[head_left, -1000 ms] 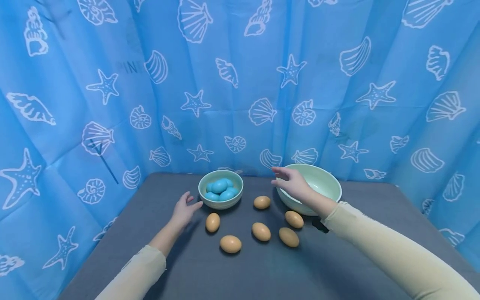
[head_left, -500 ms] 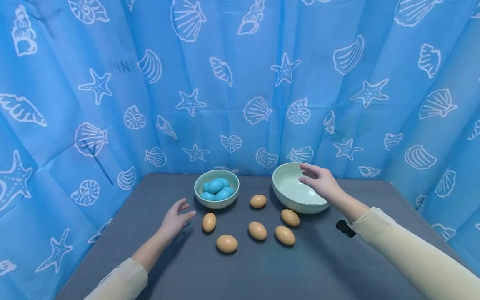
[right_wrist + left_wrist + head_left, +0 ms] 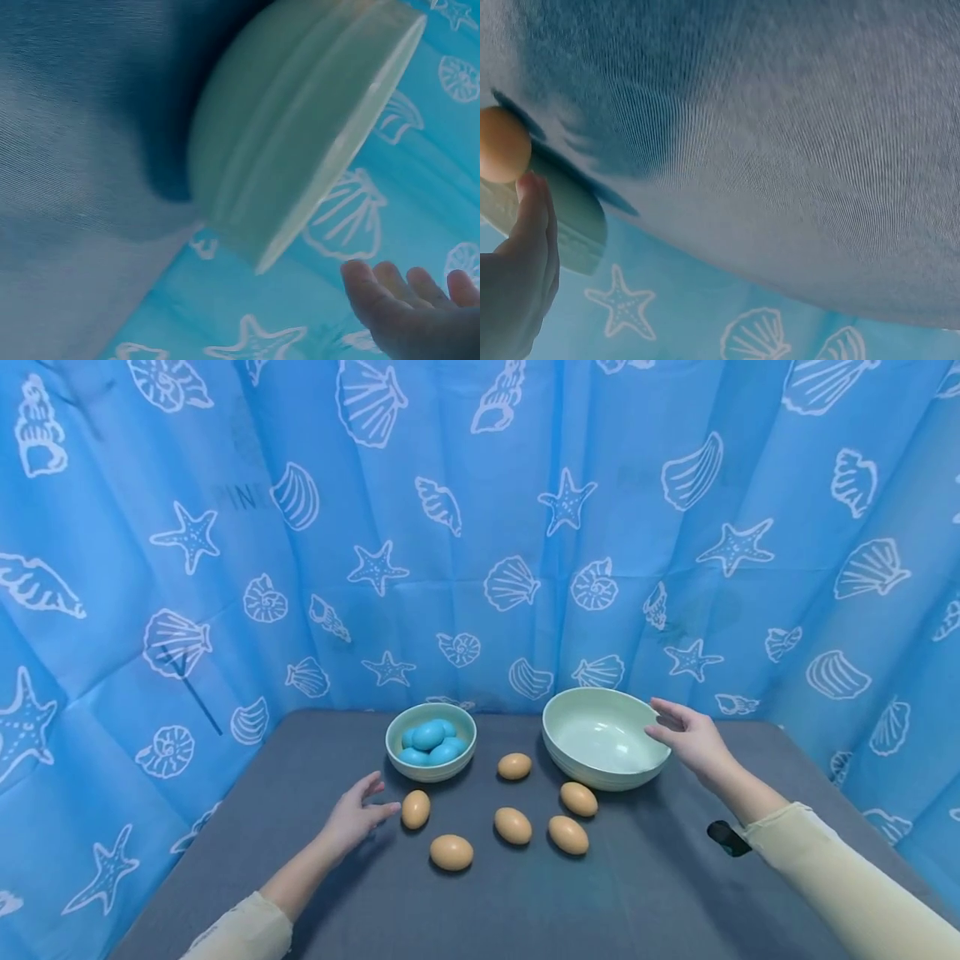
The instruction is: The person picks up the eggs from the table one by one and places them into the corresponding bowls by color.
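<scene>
My left hand (image 3: pixel 352 817) has its fingers relaxed, with the thumb tip beside a brown egg (image 3: pixel 416 810); whether they touch I cannot tell. The left wrist view shows that hand (image 3: pixel 526 274) close to a brown egg (image 3: pixel 502 146). A small pale green bowl (image 3: pixel 431 772) behind it contains several blue eggs (image 3: pixel 429 735). At the right rim of a larger pale green bowl (image 3: pixel 596 767) is my right hand (image 3: pixel 693 739), holding nothing. In the right wrist view the fingers of this hand (image 3: pixel 420 315) are apart from the large bowl (image 3: pixel 277 142).
More brown eggs lie loose on the grey table (image 3: pixel 525 918), among them one between the bowls (image 3: pixel 514 766) and one nearer the front (image 3: pixel 452 852). A blue curtain (image 3: pixel 465 568) with white shell prints hangs behind the table. A black patch (image 3: pixel 727 838) shows below my right wrist.
My right hand has moved from the large bowl's left side across to its right rim. The left hand has drawn slightly back from the small bowl. The head view has shifted a little.
</scene>
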### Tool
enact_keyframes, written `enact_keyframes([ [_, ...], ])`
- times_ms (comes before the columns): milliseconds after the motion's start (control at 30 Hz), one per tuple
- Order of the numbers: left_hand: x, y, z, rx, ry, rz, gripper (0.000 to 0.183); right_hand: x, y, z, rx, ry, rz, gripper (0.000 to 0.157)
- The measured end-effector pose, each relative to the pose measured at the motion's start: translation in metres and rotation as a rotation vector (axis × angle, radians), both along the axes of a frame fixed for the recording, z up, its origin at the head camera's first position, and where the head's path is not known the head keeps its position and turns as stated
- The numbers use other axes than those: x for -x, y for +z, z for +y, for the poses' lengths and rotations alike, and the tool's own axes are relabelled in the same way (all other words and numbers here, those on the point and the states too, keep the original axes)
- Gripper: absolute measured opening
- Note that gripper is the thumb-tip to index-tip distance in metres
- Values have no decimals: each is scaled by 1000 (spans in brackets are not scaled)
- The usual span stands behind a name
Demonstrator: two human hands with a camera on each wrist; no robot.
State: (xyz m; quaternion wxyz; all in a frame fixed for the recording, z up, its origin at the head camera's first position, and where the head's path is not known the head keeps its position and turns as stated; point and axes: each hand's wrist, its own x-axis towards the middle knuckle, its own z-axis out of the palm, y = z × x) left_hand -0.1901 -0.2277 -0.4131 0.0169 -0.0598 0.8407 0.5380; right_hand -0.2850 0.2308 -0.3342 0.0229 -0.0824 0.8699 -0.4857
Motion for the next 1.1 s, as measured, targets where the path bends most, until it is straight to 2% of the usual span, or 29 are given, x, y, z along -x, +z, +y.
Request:
enact_keyframes([
  [167,-1,-2,3,-13,-13,9,69,1,-14,11,-13,-64,-43,72],
  [333,-1,-4,5,4,-19,17,64,-1,-32,22,25,-110,-93,79],
  [467,0,-6,6,-3,-24,2,62,-3,-45,25,87,-133,-133,81],
  [700,5,-7,9,-23,-28,-7,63,5,-60,18,221,-190,-164,76],
  [867,6,-9,14,-34,-35,-21,63,7,-66,12,310,-265,-176,69],
  [1100,8,-9,19,-29,-30,-38,60,8,-73,7,438,-310,-195,69],
])
